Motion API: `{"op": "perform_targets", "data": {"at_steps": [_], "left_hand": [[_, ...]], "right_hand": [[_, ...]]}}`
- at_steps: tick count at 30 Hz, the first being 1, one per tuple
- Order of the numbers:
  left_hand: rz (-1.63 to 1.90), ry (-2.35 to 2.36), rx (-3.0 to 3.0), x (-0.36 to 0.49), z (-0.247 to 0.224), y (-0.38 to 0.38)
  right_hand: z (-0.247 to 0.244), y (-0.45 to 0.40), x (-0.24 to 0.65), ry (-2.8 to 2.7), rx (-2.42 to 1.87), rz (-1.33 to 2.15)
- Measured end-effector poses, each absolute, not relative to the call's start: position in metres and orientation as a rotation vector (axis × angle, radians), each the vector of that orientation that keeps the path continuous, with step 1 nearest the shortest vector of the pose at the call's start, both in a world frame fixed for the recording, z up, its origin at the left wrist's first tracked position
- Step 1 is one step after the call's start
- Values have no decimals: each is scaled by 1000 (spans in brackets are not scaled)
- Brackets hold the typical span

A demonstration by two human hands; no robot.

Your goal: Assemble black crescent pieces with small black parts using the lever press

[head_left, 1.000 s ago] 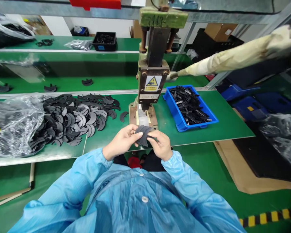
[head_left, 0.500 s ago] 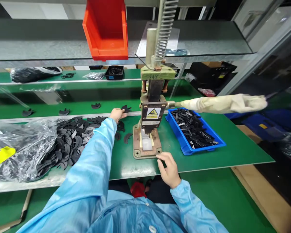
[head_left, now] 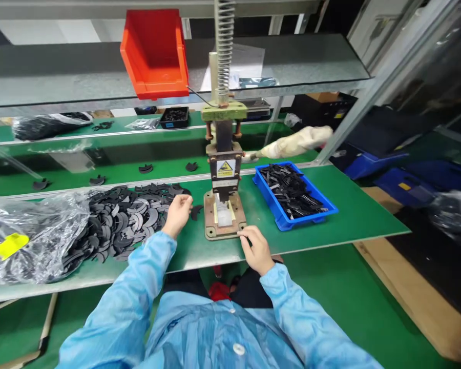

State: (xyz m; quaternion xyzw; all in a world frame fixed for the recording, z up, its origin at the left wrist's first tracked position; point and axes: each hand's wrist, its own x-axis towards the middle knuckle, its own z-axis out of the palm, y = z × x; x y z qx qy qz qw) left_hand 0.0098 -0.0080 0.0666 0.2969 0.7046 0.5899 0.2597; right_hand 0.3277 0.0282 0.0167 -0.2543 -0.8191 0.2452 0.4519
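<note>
change: the dark curved part point(head_left: 191, 166) pinched by the left hand point(head_left: 177, 212) half a second ago now lies on the green back strip point(head_left: 165, 171), beyond the left fingertips; that hand is back nearer the body.
left fingers: thumb and fingertips drawn close together; cannot tell whether anything is between them.
right hand point(head_left: 256, 248): fingers curled, narrow gap to thumb, no part seen in it; tips at the near corner of the press base point(head_left: 211, 225).
loose crescent point(head_left: 194, 213): just right of the left fingertips, between them and the base.
crescent pile point(head_left: 134, 220): left of the left fingers, partly under a clear bag point(head_left: 34, 256).
in the way: press column point(head_left: 225, 169), upright between both hands' reach.
blue tray point(head_left: 307, 220): beyond and right of the right fingers, full of black strips point(head_left: 292, 189).
surface: green tabletop point(head_left: 353, 215) under both hands.
room: grey shelf point(head_left: 88, 66) with red bin point(head_left: 153, 84), far beyond the fingers.
</note>
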Motion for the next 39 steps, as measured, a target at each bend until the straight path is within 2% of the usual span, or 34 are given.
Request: {"op": "perform_targets", "data": {"at_steps": [6, 15, 19, 25, 31, 39], "left_hand": [[1170, 2246, 1277, 55, 35, -112], [942, 2288, 1549, 66, 24, -121], [914, 2303, 1594, 62, 17, -121], [947, 2296, 1573, 54, 5, -126], [1027, 2272, 1510, 52, -1, -127], [1085, 2219, 1491, 58, 7, -127]], "right_hand": [[15, 27, 329, -2017, -683, 618], [28, 18, 356, -1953, -663, 613], [52, 60, 404, -1902, -782, 535], [102, 185, 458, -1938, -1120, 372], [127, 253, 430, -2184, -1240, 287], [129, 278, 398, -2322, -1242, 247]]}}
